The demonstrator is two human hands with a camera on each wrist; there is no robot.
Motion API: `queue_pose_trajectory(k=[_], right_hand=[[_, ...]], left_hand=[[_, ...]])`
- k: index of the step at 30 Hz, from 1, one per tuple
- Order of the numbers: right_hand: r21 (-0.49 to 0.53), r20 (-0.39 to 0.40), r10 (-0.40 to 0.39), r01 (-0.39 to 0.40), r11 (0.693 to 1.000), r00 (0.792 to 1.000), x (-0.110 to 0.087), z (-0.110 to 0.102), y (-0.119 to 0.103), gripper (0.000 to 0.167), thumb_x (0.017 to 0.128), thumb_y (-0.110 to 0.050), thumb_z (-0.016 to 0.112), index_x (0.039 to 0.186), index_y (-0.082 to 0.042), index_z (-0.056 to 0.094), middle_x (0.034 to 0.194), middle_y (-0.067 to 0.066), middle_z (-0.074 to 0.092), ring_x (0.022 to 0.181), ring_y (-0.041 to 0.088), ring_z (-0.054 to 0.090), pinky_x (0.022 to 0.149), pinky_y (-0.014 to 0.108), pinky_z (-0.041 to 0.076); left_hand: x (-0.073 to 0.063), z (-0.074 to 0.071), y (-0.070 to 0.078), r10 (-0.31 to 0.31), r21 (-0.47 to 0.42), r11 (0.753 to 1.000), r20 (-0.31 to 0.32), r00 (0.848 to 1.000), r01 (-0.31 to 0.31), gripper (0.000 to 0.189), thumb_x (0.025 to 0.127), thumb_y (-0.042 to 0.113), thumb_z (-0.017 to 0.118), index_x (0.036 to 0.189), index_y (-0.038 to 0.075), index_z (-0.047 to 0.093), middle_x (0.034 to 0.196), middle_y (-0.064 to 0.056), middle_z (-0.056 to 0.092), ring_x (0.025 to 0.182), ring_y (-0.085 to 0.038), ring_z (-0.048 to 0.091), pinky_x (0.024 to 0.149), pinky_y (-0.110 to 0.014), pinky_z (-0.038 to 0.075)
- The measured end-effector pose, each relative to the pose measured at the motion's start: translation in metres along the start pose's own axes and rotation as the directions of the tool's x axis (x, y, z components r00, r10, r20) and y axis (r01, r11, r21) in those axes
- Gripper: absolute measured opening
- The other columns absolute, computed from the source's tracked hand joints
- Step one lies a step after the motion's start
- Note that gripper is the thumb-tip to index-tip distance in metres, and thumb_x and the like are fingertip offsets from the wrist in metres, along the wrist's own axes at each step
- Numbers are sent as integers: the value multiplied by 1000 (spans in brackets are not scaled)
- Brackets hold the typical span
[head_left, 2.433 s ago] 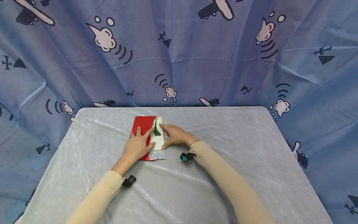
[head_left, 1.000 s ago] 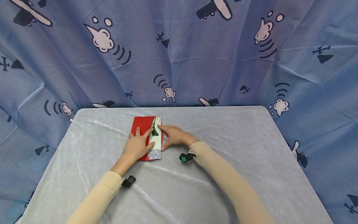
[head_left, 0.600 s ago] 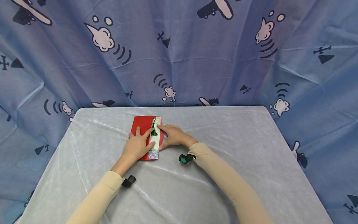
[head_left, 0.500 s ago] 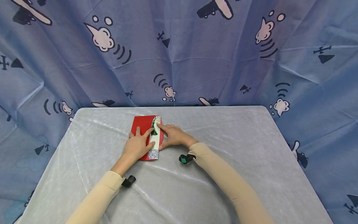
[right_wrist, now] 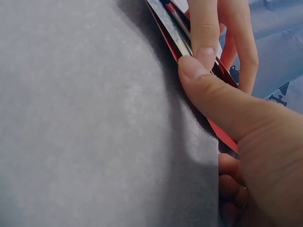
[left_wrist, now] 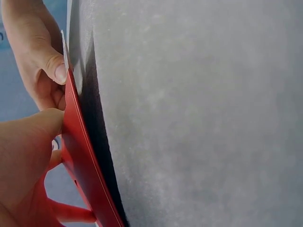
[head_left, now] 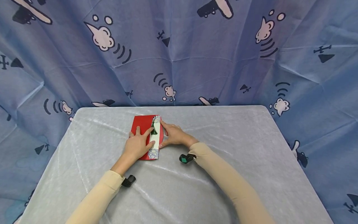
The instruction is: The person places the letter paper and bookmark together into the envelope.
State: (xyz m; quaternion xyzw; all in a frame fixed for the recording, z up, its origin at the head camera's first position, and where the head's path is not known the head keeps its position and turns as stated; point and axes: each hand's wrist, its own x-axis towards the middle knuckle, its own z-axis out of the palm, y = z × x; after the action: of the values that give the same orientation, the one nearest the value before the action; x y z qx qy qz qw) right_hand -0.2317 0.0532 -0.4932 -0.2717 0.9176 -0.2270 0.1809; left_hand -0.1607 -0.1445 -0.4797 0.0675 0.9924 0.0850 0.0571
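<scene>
A flat red paper envelope [head_left: 142, 121] lies near the table's far edge. Along its right side sits a white bookmark [head_left: 155, 143] with patterned ends and a green tassel [head_left: 154, 132]; a red strip shows to the right of it, and its left part seems tucked under the red layer. My left hand [head_left: 136, 147] spreads its fingers on the envelope, index finger and thumb reaching the bookmark's left side. My right hand [head_left: 176, 136] has index finger and thumb apart along the right side. In the right wrist view its thumb [right_wrist: 195, 71] presses the edge.
A pale grey cloth covers the table [head_left: 240, 149] on all sides of the envelope. Behind it hangs a blue printed curtain [head_left: 190, 68]. Small black devices sit on both wrists, the left device [head_left: 128, 181] close over the cloth.
The bookmark has shifted left into the red envelope, showing a narrower strip and baring red on its right. My right hand followed it left, then its index finger drew back to the edge.
</scene>
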Motion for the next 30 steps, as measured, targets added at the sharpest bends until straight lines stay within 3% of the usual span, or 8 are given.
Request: queue_pose_trajectory(k=[12, 23, 30], right_hand=[[-13, 6, 20, -20, 1000, 1000, 1, -2, -3, 123, 68, -57, 84, 160, -18, 13, 162, 4, 33, 142, 26, 42, 113, 48, 35], [-61, -8, 10, -10, 998, 1000, 3, -1, -5, 121, 68, -55, 85, 160, -15, 16, 160, 8, 38, 143, 27, 42, 113, 49, 37], [-38, -18, 17, -17, 999, 1000, 3, -1, -5, 118, 69, -53, 85, 159, -16, 19, 160, 7, 38, 144, 27, 42, 115, 50, 36]], left_hand=[[-1, -1, -2, -7, -39, 999, -27, 1000, 5, 57, 95, 37, 48, 151, 28, 40, 151, -36, 37, 123, -66, 47, 79, -61, 58], [-2, -1, -2, -4, -32, 999, -28, 1000, 3, 57, 95, 36, 47, 151, 29, 41, 151, -36, 37, 122, -66, 48, 76, -60, 58], [-2, -1, -2, -4, -38, 999, -32, 999, 3, 57, 95, 36, 48, 151, 29, 40, 150, -36, 38, 122, -66, 48, 79, -60, 58]])
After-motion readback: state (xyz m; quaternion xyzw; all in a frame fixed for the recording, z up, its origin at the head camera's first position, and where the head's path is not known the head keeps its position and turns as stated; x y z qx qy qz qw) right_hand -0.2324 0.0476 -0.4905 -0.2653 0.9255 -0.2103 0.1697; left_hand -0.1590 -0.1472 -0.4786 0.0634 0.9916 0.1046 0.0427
